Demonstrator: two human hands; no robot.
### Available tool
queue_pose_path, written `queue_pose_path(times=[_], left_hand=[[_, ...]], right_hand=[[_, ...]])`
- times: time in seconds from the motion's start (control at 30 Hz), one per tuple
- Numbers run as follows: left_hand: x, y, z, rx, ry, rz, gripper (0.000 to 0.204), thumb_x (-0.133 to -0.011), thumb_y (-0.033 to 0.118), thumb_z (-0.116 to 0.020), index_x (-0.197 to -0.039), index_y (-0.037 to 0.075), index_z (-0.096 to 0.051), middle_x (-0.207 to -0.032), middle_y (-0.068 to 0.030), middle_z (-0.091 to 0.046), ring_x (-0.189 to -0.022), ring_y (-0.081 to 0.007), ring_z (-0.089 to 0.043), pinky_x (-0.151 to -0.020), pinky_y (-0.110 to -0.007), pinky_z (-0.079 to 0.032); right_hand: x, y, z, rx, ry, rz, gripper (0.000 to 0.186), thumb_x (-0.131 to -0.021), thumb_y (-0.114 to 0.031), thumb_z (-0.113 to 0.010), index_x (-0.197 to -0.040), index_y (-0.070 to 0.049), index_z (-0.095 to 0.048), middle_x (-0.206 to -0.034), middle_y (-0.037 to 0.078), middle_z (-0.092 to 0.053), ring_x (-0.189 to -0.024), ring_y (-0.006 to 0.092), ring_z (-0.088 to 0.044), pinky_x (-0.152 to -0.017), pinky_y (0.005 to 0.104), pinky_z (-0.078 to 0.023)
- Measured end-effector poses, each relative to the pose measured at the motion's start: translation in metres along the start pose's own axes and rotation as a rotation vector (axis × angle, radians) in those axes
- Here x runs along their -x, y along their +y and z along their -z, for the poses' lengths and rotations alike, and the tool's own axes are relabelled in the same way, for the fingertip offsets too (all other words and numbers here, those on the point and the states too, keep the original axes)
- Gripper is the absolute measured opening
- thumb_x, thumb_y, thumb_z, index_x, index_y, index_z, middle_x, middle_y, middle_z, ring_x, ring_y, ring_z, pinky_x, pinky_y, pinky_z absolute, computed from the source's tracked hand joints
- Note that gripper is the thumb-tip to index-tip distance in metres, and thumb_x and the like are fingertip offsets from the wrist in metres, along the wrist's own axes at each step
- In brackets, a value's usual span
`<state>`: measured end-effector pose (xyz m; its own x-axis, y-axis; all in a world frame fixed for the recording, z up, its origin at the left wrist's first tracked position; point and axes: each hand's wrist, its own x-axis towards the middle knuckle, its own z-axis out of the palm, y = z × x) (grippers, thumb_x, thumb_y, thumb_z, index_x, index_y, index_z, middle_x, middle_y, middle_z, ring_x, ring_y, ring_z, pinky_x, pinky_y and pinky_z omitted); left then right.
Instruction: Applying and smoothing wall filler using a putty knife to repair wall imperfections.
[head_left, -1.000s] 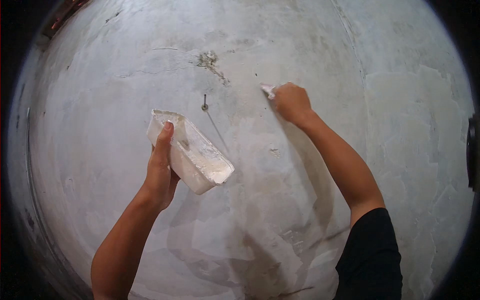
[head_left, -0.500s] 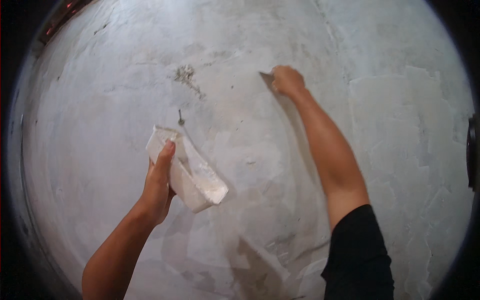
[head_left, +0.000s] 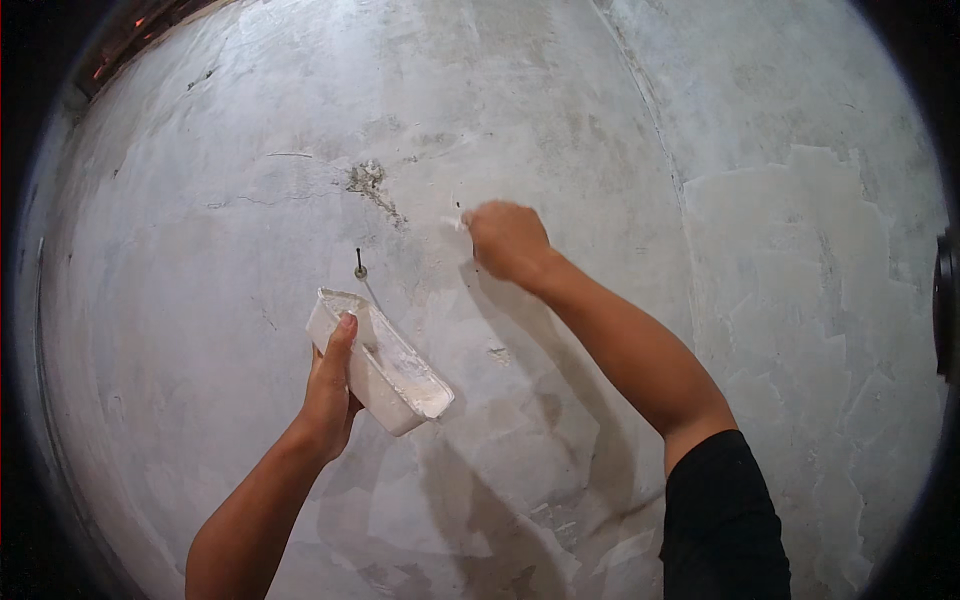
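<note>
My left hand [head_left: 332,385] grips a long white plastic mud pan [head_left: 388,402], thumb over its near wall. White putty coats the inside of the tilted pan. Higher and to the right, my right hand [head_left: 508,240] is closed in a fist at the grey plastered wall [head_left: 570,110]. It holds a putty knife, largely hidden behind the fingers. A blurred pale patch [head_left: 453,222] shows just left of the fist; whether that is blade or putty I cannot tell. A small dark hole [head_left: 458,205] lies just above it.
Just above the pan, a metal bolt [head_left: 361,270] juts from the wall. Further up is a rough, chipped patch [head_left: 368,180] with cracks beside it. A vertical seam [head_left: 655,110] runs down the right side, and a dark object [head_left: 943,305] sits at the right rim.
My right hand has swept down and left across the wall, and the knife blade that showed before is now mostly hidden. My left hand and the pan sit slightly lower in view.
</note>
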<state>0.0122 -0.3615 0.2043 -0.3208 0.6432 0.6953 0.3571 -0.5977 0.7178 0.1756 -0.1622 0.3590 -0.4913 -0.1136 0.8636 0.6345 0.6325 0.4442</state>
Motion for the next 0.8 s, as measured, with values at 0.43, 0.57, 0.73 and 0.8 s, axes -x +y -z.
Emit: queue_pose_path(times=[0.43, 0.57, 0.73, 0.8], left_hand=[[-0.006, -0.022, 0.000, 0.041, 0.152, -0.024, 0.098, -0.089, 0.075, -0.046, -0.153, 0.003, -0.022, -0.150, -0.0212, -0.035, -0.141, -0.0348, -0.037, -0.117, -0.048, -0.029], [0.000, -0.031, -0.002, 0.157, 0.244, -0.063, 0.102, -0.089, 0.072, -0.050, -0.156, 0.010, -0.006, -0.150, -0.0198, -0.031, -0.140, -0.0358, -0.036, -0.116, -0.051, -0.030], [0.005, -0.024, -0.015, 0.131, 0.291, -0.088, 0.103, -0.088, 0.078, -0.042, -0.154, 0.003, -0.018, -0.149, -0.0216, -0.035, -0.142, -0.0344, -0.033, -0.119, -0.046, -0.024], [0.002, -0.028, -0.012, 0.127, 0.275, -0.083, 0.102, -0.088, 0.078, -0.043, -0.153, 0.003, -0.018, -0.149, -0.0218, -0.035, -0.141, -0.0345, -0.034, -0.119, -0.046, -0.025]], right_hand=[[-0.060, 0.012, 0.006, -0.070, 0.075, -0.177, 0.017, -0.078, -0.010, -0.067, -0.092, -0.003, -0.072, -0.100, 0.021, -0.071, -0.094, 0.0386, -0.069, -0.081, 0.0469, -0.056], [-0.014, -0.012, 0.009, -0.098, -0.011, 0.061, 0.013, -0.078, -0.009, -0.065, -0.087, -0.003, -0.074, -0.094, 0.019, -0.072, -0.090, 0.0369, -0.071, -0.077, 0.0450, -0.058], [0.012, -0.016, 0.014, -0.174, -0.129, 0.176, 0.017, -0.076, -0.007, -0.065, -0.090, -0.007, -0.073, -0.089, 0.019, -0.071, -0.086, 0.0382, -0.069, -0.076, 0.0470, -0.055], [0.006, -0.009, 0.026, -0.225, -0.052, 0.064, 0.016, -0.077, -0.007, -0.063, -0.090, -0.006, -0.072, -0.089, 0.019, -0.070, -0.086, 0.0393, -0.068, -0.076, 0.0475, -0.054]])
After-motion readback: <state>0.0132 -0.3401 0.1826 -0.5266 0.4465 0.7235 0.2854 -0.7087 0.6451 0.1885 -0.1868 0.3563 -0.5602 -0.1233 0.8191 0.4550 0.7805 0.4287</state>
